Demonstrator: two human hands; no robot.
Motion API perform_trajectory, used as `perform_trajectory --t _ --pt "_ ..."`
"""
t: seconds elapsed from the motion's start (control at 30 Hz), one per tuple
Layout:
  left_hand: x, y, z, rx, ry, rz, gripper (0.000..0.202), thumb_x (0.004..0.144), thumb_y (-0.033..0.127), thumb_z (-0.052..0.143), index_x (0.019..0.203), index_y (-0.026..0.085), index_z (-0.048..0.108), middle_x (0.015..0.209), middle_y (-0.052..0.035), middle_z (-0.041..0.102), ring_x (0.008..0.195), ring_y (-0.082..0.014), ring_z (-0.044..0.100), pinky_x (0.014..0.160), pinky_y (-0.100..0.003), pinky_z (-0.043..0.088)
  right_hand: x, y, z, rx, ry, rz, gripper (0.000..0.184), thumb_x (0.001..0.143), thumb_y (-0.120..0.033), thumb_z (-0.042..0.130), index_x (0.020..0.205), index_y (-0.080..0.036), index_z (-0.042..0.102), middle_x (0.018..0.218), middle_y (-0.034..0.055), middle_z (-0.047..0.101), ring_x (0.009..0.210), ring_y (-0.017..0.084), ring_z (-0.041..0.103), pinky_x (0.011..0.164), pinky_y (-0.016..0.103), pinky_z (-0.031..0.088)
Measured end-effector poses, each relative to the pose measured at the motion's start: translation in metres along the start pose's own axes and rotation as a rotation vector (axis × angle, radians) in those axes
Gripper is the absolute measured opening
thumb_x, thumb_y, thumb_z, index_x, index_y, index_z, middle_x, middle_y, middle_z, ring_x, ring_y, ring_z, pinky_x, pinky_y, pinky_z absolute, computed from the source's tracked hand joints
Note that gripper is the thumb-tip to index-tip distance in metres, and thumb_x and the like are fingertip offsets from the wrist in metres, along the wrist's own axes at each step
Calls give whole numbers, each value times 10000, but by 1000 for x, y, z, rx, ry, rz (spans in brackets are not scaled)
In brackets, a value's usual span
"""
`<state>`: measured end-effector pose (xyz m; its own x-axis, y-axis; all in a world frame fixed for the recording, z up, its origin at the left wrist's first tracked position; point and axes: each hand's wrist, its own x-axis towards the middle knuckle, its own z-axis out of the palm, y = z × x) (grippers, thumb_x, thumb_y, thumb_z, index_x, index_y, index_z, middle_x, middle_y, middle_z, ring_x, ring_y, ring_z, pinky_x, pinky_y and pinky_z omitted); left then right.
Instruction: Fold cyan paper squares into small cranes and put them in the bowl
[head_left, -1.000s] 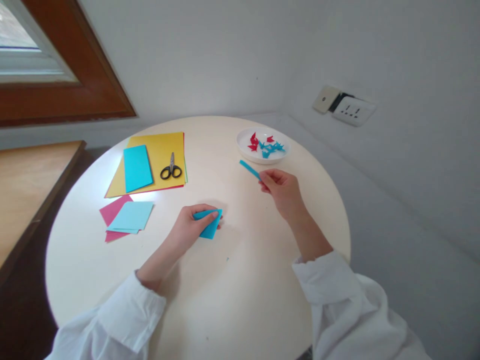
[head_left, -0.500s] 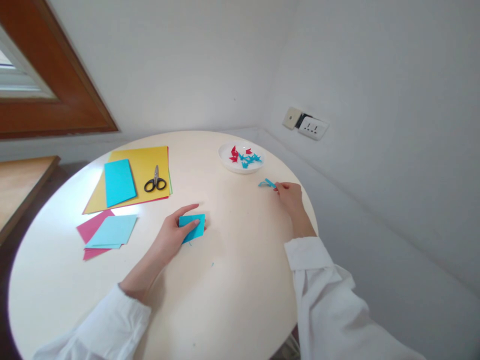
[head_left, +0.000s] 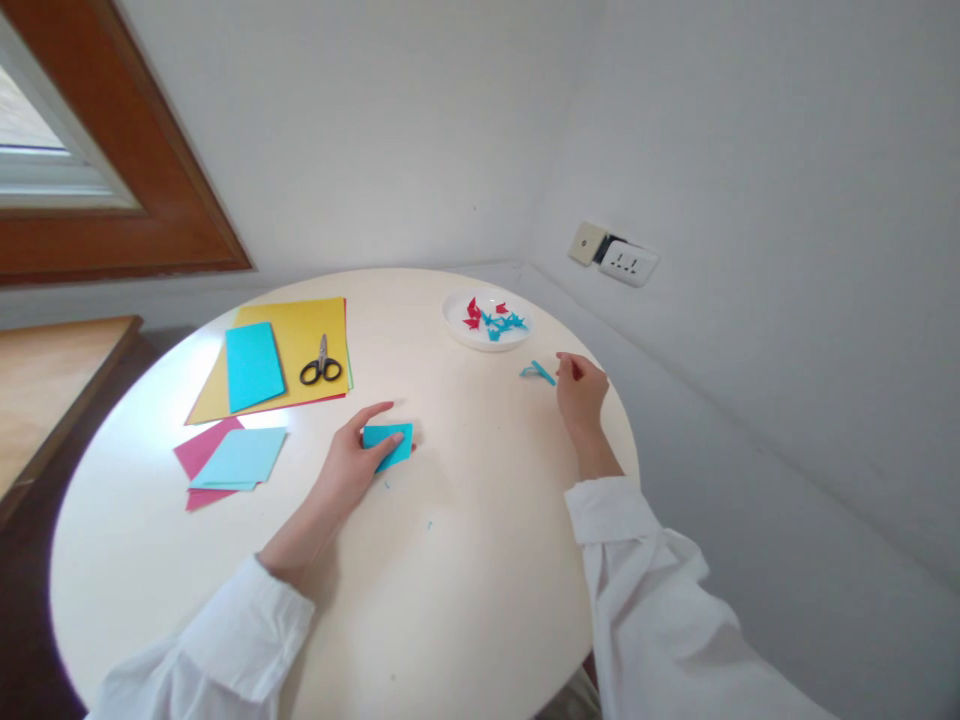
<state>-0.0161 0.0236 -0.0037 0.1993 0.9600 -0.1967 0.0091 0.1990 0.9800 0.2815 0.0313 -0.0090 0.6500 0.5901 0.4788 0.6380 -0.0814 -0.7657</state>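
My left hand (head_left: 352, 452) holds a small square of blue paper (head_left: 388, 440) just above or on the table. Its thumb lies across the sheet, and the index finger reaches out beyond the top edge. My right hand (head_left: 583, 392) is at the table's right side, fingers loosely curled and a little apart, with nothing visible in them. Just left of it lie thin blue paper strips (head_left: 541, 373), apart from the fingers. Tiny blue paper scraps (head_left: 430, 525) lie on the table near my left hand.
A white dish (head_left: 489, 343) with small red and blue folded paper pieces stands at the back. To the left, black-handled scissors (head_left: 322, 365) and a blue paper stack (head_left: 255, 367) lie on yellow sheets (head_left: 322, 318). Nearer are light-blue squares (head_left: 244, 458) and pink squares (head_left: 202, 447).
My right hand has let go of the blue strip and drawn slightly away from it. My left hand still holds the blue square. The view has shifted slightly.
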Motion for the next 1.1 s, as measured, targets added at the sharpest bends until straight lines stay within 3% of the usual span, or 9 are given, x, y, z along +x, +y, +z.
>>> perform_trajectory --t 0.1,0.23,0.33,0.43,0.57,0.63,0.9,1.1 --pt "2 -3 -1 113 50 88 614 607 342 710 1165 148 543 699 -33 683 640 -184 658 600 -284 513 -32 -27 17 160 -166 -359 273 754 -216 473 964 -154 637 743 45 599 652 169 549 607 316 460" --pt "3 -4 -3 282 122 179 503 651 315 655 1125 160 584 796 -48 682 640 -153 611 585 -258 477 -88 -67 34 207 -444 -849 315 732 -131 535 1025 -225 598 975 73 586 953 203 539 800 362 458" --pt "3 -2 -3 335 150 249 429 662 276 632 1077 169 611 964 -67 666 724 -149 593 655 -258 465 -113 -81 39 206 -523 -1046 265 747 -70 507 944 -215 609 968 71 606 946 189 539 825 357 419" --pt "2 -1 -3 259 137 210 395 685 289 613 1060 164 609 976 -74 658 737 -146 583 652 -254 458 -117 -80 42 175 -570 -1045 183 765 -71 506 794 -222 605 863 31 644 867 169 560 797 342 389" --pt "3 -3 -4 99 25 132 433 712 317 601 1105 139 566 624 2 606 533 -102 503 506 -210 394 -106 -69 46 140 -583 -934 199 746 -38 507 734 -212 601 822 24 659 834 166 569 790 344 364" --pt "4 -4 -5 67 -34 140 445 707 320 616 1106 129 561 545 33 561 490 -86 465 481 -194 363 -103 -66 47 129 -574 -890 203 743 -31 509 731 -210 605 824 27 657 839 169 570 789 346 362" --pt "2 -1 -3 57 -65 135 499 713 342 617 1146 106 540 591 9 588 490 -82 459 464 -194 350 -105 -68 44 166 -536 -920 218 678 -52 578 765 -239 649 997 53 595 963 205 524 813 354 369" --pt "2 -3 -3 63 -68 159 497 710 329 627 1147 109 540 663 -21 639 547 -102 528 513 -206 398 -105 -64 46 139 -524 -913 271 697 -22 534 781 -248 658 989 43 606 955 195 531 819 353 351"
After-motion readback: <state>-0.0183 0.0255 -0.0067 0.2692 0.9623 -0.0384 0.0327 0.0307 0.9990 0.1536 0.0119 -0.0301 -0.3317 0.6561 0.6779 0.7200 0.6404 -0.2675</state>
